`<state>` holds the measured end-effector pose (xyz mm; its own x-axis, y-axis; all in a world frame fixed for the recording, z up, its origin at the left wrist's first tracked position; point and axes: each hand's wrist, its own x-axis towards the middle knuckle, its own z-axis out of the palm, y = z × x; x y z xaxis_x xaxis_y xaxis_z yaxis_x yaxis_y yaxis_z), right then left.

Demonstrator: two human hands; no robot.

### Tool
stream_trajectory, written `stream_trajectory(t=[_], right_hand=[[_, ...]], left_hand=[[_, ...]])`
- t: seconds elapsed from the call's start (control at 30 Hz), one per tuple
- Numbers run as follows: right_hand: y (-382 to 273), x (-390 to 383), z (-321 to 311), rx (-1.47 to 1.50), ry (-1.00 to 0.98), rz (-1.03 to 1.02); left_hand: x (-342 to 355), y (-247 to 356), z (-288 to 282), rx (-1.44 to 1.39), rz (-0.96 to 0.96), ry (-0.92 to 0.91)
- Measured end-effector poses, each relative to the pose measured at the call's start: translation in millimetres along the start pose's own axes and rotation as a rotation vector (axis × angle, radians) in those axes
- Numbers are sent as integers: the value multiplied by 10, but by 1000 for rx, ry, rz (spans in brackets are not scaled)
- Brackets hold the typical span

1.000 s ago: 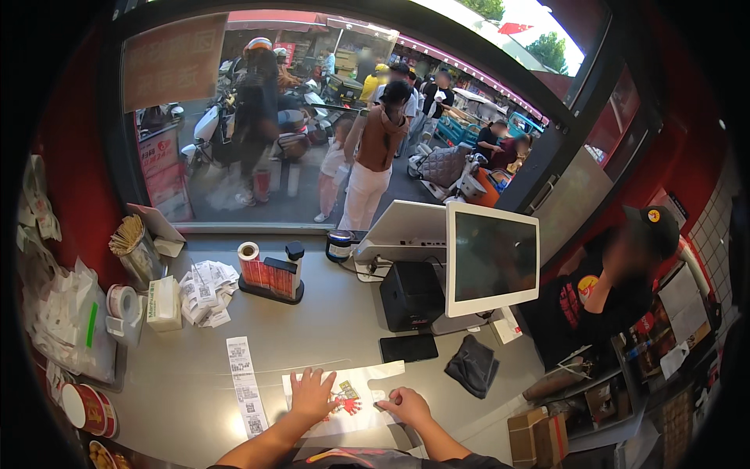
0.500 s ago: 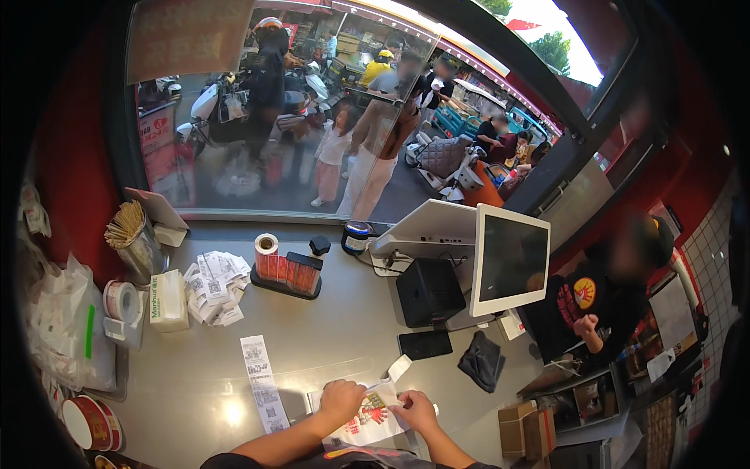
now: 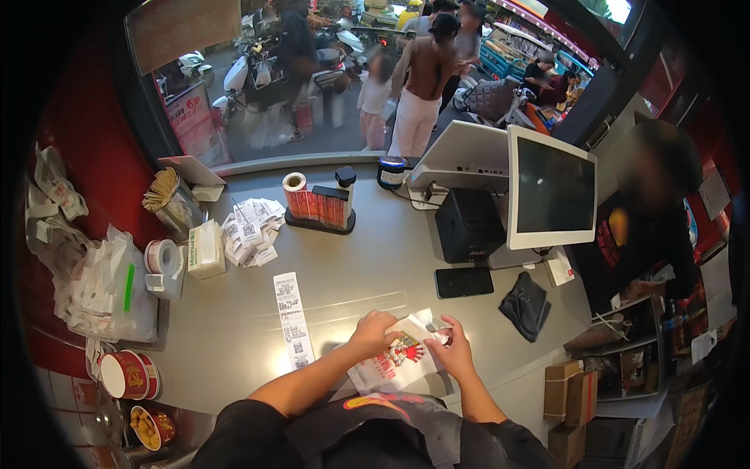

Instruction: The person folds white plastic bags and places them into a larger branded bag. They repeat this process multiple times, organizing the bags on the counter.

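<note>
The left hand (image 3: 373,334) is clamped on the upper left part of a white printed bag (image 3: 388,372), fingers curled at its edge. The right hand (image 3: 453,349) is closed on the bag's upper right part, with thumb and fingers pinching the crumpled plastic. The bag lies between and below the two hands, just over the near edge of the counter (image 3: 355,277), its red printed figure facing up.

To the left of the left hand, a long paper receipt (image 3: 291,319) lies flat. Farther off beyond it are a heap of crumpled receipts (image 3: 251,231), a tissue box (image 3: 206,252) and a jar of wooden sticks (image 3: 173,205). Well to the left of the left hand stand a stack of clear plastic bags (image 3: 109,285) and a red and white paper tub (image 3: 129,374).

Straight ahead of the left hand, well apart, is a black stand with a roll of red labels (image 3: 294,184). Beyond the right hand lies a dark phone (image 3: 464,283), and to its right a folded black cloth (image 3: 525,306). Past the phone stand a black box (image 3: 469,225) and a white-framed screen (image 3: 553,187).
</note>
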<state>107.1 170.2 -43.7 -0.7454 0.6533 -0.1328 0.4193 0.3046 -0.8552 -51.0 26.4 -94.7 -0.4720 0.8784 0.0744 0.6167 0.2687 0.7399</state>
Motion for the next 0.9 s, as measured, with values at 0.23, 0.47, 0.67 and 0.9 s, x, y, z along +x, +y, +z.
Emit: stream_trajectory(t=[0.23, 0.47, 0.67, 0.9], right_hand=[[406, -32, -141, -176, -265, 164], [198, -23, -213, -290, -110, -48], [354, -1, -227, -330, -253, -299], [499, -22, -415, -343, -271, -243]], left_hand=[[67, 179, -129, -234, -81, -155], [287, 398, -119, -305, -213, -261], [321, 343, -62, -407, -171, -207], [159, 332, -179, -130, -409, -354]])
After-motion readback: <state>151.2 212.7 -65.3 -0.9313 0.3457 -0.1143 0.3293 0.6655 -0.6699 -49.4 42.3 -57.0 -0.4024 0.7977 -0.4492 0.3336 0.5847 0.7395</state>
